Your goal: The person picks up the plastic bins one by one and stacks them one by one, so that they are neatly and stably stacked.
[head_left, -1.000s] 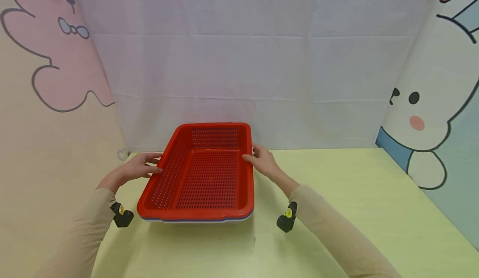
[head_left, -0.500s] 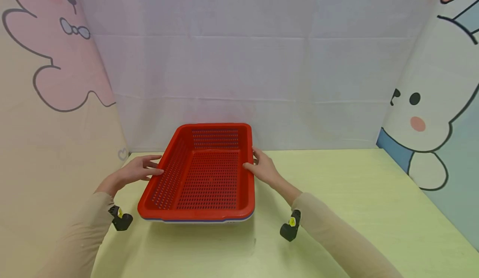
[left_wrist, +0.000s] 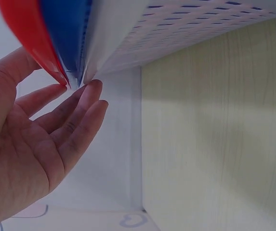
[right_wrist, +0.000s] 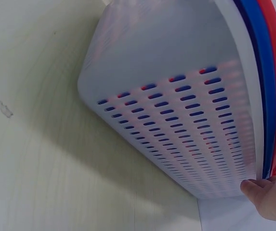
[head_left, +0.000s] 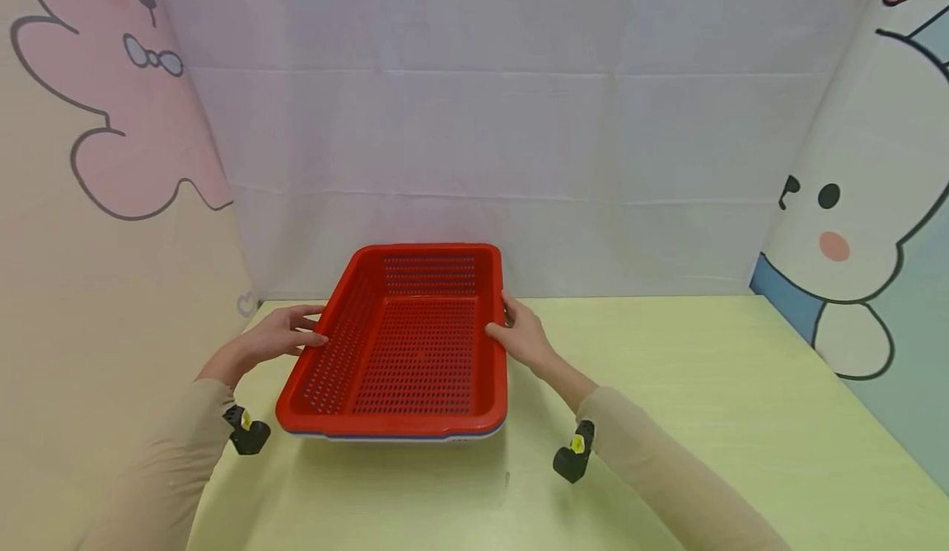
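A red perforated plastic basket point(head_left: 415, 353) sits nested in a blue basket point(right_wrist: 260, 62) and a white basket point(right_wrist: 176, 110), forming one stack. At the left side of the stack, my left hand point(head_left: 270, 337) holds the rims, thumb over the red edge and fingertips under the white one. My right hand point(head_left: 526, 333) grips the right side, its thumb on the red rim and the other fingers beneath the stacked rims. The red basket holds nothing. Most of the blue basket is hidden between the other two.
The stack is over a pale wood-grain table point(head_left: 667, 403), near a white cloth backdrop point(head_left: 474, 123) at the rear. Cartoon-printed side panels flank the table, with a pink figure point(head_left: 148, 123) left and a white rabbit point(head_left: 853, 230) right.
My right hand has shifted slightly toward me along the rim, its wrist a little lower. The left hand keeps its place on the rim, and the stack stays put.
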`<state>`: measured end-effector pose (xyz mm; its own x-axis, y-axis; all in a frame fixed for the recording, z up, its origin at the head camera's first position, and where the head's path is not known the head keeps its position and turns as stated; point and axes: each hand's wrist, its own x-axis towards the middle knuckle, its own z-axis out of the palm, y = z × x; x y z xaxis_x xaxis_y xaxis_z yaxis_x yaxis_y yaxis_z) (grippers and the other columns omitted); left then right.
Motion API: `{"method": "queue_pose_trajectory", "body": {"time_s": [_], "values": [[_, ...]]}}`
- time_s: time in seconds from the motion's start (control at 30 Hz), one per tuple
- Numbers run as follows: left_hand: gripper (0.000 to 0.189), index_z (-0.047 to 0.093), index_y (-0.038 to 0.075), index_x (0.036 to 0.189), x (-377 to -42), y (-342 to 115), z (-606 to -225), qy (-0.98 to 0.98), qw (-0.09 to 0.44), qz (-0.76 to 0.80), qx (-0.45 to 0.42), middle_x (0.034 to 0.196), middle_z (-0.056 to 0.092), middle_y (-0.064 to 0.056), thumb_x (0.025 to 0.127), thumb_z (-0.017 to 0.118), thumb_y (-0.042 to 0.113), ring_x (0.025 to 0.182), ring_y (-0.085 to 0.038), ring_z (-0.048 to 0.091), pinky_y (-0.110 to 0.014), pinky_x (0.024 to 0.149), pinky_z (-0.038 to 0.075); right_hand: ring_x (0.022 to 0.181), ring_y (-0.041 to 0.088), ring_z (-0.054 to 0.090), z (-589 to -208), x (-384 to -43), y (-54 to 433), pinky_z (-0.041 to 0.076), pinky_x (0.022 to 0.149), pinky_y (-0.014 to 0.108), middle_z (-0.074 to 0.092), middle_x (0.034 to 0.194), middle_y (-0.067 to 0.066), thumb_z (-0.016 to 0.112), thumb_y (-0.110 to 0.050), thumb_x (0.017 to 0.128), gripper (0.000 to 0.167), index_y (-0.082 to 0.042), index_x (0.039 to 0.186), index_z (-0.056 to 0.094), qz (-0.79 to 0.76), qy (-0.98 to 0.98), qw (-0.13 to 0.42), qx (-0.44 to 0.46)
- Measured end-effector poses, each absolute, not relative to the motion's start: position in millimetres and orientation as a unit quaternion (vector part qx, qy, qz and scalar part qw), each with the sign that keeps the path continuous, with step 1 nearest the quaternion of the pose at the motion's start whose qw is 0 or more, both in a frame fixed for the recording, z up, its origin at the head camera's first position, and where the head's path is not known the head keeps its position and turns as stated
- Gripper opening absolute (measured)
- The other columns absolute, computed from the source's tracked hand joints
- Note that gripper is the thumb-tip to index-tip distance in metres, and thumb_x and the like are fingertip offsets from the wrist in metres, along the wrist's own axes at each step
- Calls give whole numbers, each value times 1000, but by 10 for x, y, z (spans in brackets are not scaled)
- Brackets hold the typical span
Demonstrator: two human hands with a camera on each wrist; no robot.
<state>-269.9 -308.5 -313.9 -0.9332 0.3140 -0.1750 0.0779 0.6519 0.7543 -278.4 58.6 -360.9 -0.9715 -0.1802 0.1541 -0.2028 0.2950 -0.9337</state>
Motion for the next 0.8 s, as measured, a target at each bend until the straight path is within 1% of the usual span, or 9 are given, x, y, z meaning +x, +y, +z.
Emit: {"method": "queue_pose_trajectory", "body": {"time_s": [0.27,0.47,0.8], "values": [[68,26,-6,138,-2693,-3060,-3135,895,150,408,103,124,48,-30,85,62,19,100,-34,58,-44,79,51,116,29,50,-3628,-2789,610,47,88,39,45,133,19,52,-5,82,66,1,141,23,578,-805,8,133],[69,27,-4,139,-2698,-3033,-3148,891,152,414,113,124,48,-29,85,62,21,101,-34,58,-46,80,50,114,28,52,-3617,-2769,672,47,88,39,47,132,17,54,-5,82,67,0,142,23,576,-808,7,124],[68,27,-5,139,-2681,-2933,-3128,886,160,419,119,125,48,-28,86,62,19,103,-34,56,-45,82,50,113,32,52,-3585,-2749,781,47,87,41,45,132,21,53,-5,85,66,1,142,21,574,-807,-12,135]]}}
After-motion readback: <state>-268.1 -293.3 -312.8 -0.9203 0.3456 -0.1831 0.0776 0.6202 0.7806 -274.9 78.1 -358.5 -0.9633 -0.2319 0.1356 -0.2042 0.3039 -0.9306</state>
